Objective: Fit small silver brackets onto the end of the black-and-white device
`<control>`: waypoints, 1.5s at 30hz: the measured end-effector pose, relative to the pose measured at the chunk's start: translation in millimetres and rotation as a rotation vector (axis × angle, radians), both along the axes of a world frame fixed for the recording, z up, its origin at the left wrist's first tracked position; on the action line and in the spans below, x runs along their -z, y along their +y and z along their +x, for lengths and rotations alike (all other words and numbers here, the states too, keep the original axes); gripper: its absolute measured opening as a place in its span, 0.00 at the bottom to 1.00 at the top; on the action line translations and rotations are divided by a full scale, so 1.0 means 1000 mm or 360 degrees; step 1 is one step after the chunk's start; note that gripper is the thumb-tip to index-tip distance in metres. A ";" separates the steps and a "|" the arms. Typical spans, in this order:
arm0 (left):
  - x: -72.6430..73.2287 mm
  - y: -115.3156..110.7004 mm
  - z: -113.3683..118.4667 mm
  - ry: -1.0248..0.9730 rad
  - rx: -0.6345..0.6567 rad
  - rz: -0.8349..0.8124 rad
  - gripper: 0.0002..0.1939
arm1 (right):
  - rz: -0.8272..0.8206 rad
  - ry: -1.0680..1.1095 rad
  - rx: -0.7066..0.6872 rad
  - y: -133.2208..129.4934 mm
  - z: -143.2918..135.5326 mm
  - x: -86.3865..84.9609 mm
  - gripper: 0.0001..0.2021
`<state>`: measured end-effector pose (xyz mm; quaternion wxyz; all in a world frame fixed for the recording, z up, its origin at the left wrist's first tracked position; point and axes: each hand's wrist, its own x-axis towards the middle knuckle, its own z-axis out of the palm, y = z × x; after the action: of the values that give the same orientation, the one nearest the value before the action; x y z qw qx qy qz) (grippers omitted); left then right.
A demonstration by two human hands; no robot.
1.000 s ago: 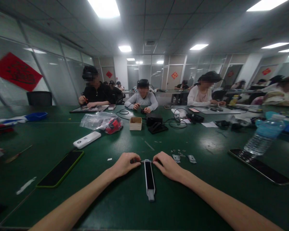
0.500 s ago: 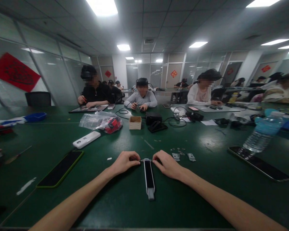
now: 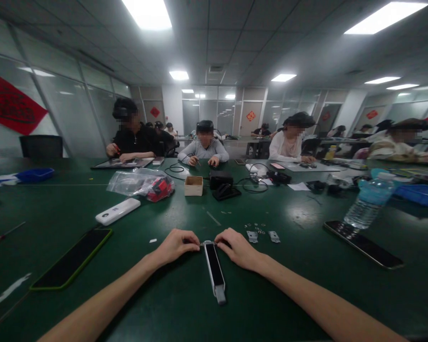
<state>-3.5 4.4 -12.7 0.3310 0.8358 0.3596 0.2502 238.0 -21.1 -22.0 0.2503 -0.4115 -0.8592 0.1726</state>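
Grip is applied by both hands in a fine pinch: by the left hand (image 3: pixel 178 245), with thumb brought against fingers, one side of a thin metal fitting (image 3: pixel 202 244) is grasped, and by the right hand (image 3: pixel 235 246) the opposite side is pinched in like manner, though the exact contact is partly hidden by the fingertips. Between them, a slim white-rimmed device (image 3: pixel 214 271) is seen on the green surface (image 3: pixel 164 304), its far end set at the fitting, its dark face turned up and its grey end pointed toward the person. Just beyond the right hand, small rings (image 3: pixel 259 230) are scattered near two grey brackets (image 3: pixel 252 236). To the left of the left hand, a small white scrap (image 3: pixel 153 241) is seen; farther left, a green-edged phone (image 3: pixel 72 259) is laid near a white oblong case (image 3: pixel 118 212). At the far right, a dark phone (image 3: pixel 363 244) is placed close to a water bottle (image 3: pixel 365 209). Ahead of the hands, a small box (image 3: pixel 193 189) is set beside a clear plastic bag (image 3: pixel 128 183).
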 end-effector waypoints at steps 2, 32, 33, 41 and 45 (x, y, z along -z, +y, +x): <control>-0.002 0.001 -0.002 0.0016 0.0033 -0.0005 0.06 | -0.0014 -0.0022 0.0011 0.000 -0.001 -0.001 0.09; -0.003 0.001 -0.005 0.0016 0.0161 -0.0137 0.06 | 0.0072 -0.0035 0.0013 0.001 -0.008 -0.002 0.09; -0.003 0.001 -0.006 0.0016 0.0164 -0.0148 0.06 | 0.0075 -0.0037 0.0009 0.001 -0.008 -0.002 0.09; -0.002 0.002 -0.007 -0.0082 0.0223 -0.0351 0.08 | 0.0116 -0.0052 -0.0065 0.000 -0.009 -0.001 0.09; -0.004 0.001 -0.007 0.0051 0.0266 -0.0097 0.08 | 0.0121 -0.0048 -0.0063 -0.001 -0.009 -0.001 0.09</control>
<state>-10.9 5.5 -8.6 0.3702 0.8564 0.3012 0.1971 229.1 -21.6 -20.8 0.2492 -0.3871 -0.8768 0.1384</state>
